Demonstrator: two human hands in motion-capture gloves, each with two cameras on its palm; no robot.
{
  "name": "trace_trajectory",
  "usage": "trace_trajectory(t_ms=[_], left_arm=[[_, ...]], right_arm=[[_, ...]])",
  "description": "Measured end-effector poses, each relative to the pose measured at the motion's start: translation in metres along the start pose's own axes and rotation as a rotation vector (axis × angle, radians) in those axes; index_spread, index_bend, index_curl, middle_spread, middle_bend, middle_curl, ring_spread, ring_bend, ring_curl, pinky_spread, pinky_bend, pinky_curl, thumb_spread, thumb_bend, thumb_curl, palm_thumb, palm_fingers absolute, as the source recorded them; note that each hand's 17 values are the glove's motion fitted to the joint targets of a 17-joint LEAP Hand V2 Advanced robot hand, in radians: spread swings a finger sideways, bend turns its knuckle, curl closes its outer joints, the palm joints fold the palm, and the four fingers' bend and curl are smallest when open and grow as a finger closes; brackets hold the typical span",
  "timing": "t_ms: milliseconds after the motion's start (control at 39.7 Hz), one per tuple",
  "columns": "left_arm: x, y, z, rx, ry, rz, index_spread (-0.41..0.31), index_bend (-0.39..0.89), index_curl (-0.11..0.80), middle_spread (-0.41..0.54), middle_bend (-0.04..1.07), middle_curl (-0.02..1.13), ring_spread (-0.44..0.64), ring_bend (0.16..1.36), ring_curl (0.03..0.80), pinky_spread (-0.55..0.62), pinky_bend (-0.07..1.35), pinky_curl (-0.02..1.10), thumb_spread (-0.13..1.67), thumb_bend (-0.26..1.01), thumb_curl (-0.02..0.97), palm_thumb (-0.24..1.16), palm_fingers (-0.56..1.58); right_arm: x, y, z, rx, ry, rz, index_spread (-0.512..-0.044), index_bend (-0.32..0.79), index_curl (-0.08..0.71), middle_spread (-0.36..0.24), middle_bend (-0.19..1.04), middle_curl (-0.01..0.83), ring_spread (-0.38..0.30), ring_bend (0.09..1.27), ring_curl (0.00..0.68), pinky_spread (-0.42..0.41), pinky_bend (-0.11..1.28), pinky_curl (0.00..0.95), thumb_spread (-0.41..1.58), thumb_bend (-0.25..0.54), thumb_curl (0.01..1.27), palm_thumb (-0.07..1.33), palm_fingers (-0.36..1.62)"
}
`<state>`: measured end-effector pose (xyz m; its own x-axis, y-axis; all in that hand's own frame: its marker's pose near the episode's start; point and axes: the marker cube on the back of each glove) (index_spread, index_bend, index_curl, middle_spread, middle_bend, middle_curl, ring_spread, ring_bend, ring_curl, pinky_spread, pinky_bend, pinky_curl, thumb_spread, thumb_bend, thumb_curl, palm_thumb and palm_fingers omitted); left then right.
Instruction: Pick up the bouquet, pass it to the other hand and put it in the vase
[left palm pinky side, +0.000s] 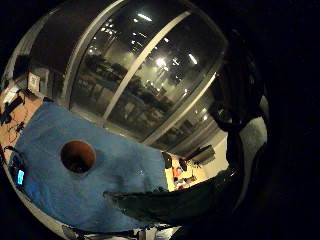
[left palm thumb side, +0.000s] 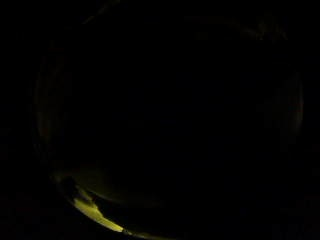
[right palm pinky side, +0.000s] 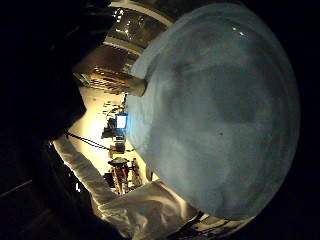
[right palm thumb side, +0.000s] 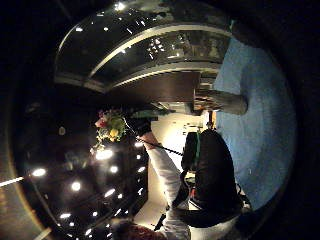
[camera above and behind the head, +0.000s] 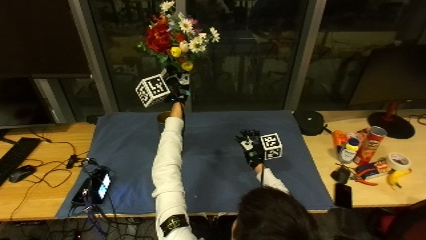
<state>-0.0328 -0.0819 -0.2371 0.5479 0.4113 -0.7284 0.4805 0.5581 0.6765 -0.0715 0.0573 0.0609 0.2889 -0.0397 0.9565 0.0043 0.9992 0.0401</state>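
L hand (camera above and behind the head: 174, 86) up over the vase (camera above and behind the head: 163, 117), fingers wrapped round the bouquet (camera above and behind the head: 174, 35) stems; R hand (camera above and behind the head: 250, 146) idle.
Outside view: L arm stretched full toward the window, bouquet upright above the vase, which is mostly hidden behind the forearm at the blue cloth's (camera above and behind the head: 213, 165) far edge. L little-finger cam alone shows the vase's open mouth (left palm pinky side: 78, 156) on the cloth. L thumb cam near black, nothing readable. R hand hovers over the cloth nearer the person than the vase, fingers relaxed, holding nothing.
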Motion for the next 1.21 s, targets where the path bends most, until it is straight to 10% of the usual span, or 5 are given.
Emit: trace_trajectory(t_ms=[604, 781, 831, 881, 1209], left_arm=[[-0.130, -0.049, -0.002, -0.025, 0.123, -0.151, -0.295, 0.23, 0.583, -0.315, 0.66, 0.56, -0.37, 0.70, 0.476, -0.36, 0.55, 0.44, 0.09, -0.03, 0.777, 0.96, 1.32], [-0.208, 0.021, -0.012, -0.606, -0.024, -0.303, -0.220, -0.19, 0.442, -0.312, 0.66, 0.55, -0.36, 0.72, 0.478, -0.39, 0.71, 0.48, 0.32, -0.14, 0.732, 0.73, 1.03], [-0.238, 0.066, -0.029, -0.806, -0.101, -0.369, -0.064, -0.18, 0.387, -0.083, 0.49, 0.56, -0.11, 0.70, 0.530, -0.09, 0.57, 0.49, 0.47, -0.18, 0.652, 0.53, -0.09], [-0.251, 0.110, -0.053, -0.878, -0.142, -0.412, 0.018, -0.07, 0.369, 0.065, 0.44, 0.59, 0.01, 0.71, 0.572, 0.04, 0.61, 0.54, 0.55, -0.14, 0.613, 0.47, -0.34], [-0.275, 0.174, -0.101, -0.863, -0.163, -0.420, 0.214, 0.00, 0.146, 0.445, 0.21, 0.33, 0.42, 0.63, 0.342, 0.44, 0.49, 0.34, 0.79, -0.04, 0.483, 0.42, -0.22]], right_arm=[[0.026, -0.033, 0.030, -0.049, 0.018, -0.157, -0.284, 0.22, 0.398, -0.007, 0.13, 0.248, 0.076, 0.36, 0.311, 0.196, 0.49, 0.333, 1.12, -0.015, 0.50, 0.68, 0.36], [0.038, -0.031, 0.027, -0.094, 0.059, -0.149, -0.277, 0.25, 0.412, -0.010, 0.13, 0.240, 0.063, 0.34, 0.307, 0.184, 0.45, 0.326, 1.13, -0.014, 0.51, 0.70, 0.37], [0.040, -0.025, 0.021, -0.127, 0.032, -0.143, -0.276, 0.26, 0.418, -0.006, 0.13, 0.238, 0.064, 0.33, 0.307, 0.181, 0.44, 0.326, 1.13, -0.011, 0.51, 0.71, 0.36], [0.045, -0.022, 0.012, -0.115, 0.030, -0.111, -0.275, 0.26, 0.421, -0.005, 0.14, 0.236, 0.063, 0.33, 0.307, 0.179, 0.44, 0.326, 1.13, -0.010, 0.51, 0.72, 0.36], [0.082, -0.019, -0.035, 0.001, 0.019, -0.036, -0.255, 0.31, 0.438, -0.002, 0.13, 0.219, 0.061, 0.30, 0.303, 0.172, 0.39, 0.326, 1.13, -0.012, 0.53, 0.76, 0.39]])
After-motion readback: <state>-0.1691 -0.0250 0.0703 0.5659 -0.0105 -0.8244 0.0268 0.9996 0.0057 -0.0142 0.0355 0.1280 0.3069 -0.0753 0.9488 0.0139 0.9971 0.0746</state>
